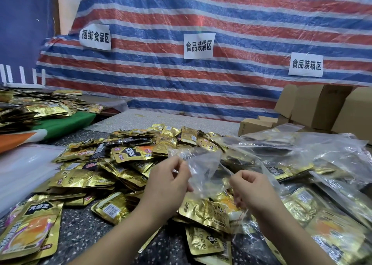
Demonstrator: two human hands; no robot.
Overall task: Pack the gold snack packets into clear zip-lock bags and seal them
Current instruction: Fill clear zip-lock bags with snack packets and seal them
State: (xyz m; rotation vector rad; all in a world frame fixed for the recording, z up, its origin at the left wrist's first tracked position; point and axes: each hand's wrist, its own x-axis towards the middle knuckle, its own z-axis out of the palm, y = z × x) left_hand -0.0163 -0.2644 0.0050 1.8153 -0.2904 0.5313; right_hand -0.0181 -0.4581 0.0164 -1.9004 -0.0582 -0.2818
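A clear zip-lock bag hangs between my two hands over a heap of gold snack packets on the speckled table. My left hand pinches the bag's left edge near its mouth. On the other side, my right hand pinches the right edge, fingers curled. Gold packets show through the bag; whether any lie inside it I cannot tell. More gold packets lie under and in front of my hands.
Filled clear bags pile up on the right. A stack of flat clear bags lies at the left, with a second heap of gold packets behind it. Cardboard boxes stand at the back right before a striped tarpaulin.
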